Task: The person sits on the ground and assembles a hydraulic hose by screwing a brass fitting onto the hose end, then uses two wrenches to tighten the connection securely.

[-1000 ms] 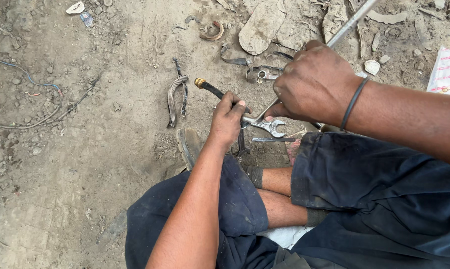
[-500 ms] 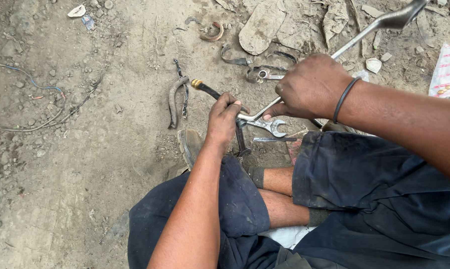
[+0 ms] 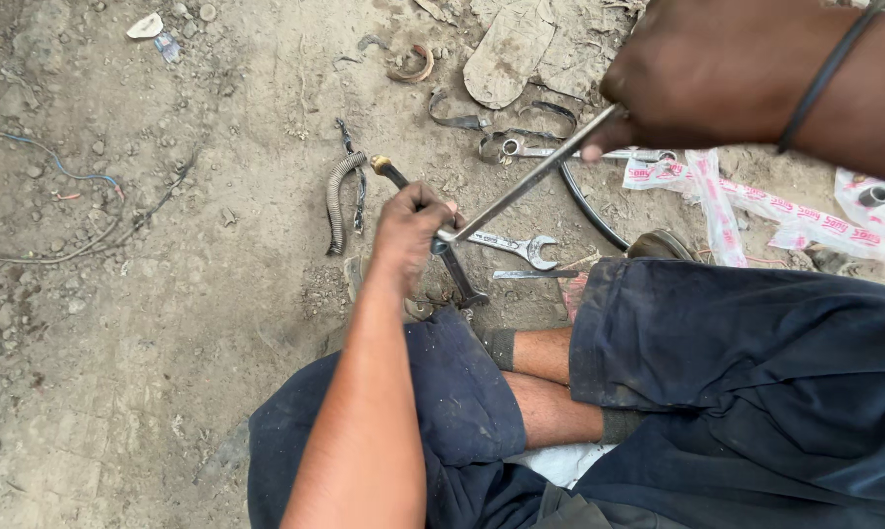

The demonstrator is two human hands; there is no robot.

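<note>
The left hand is closed around a dark brass-tipped metal rod while the right hand grips a long silver steel bar above an open-ended steel spanner on the dirt.

Dull grey metal rod, bright steel spanner, rough dusty dirt ground, matt dark cloth trousers.

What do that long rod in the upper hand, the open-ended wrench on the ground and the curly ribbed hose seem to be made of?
Long rod, gripped by the right hand: looks like bare steel, grey with a dull shine.
Open-ended wrench: probably plated steel, bright silvery and smooth.
Ribbed hose: coiled metal or rubber, hard to tell; grey, dusty, bent.
Left hand holds a dark tool with a brass-coloured tip.
</note>
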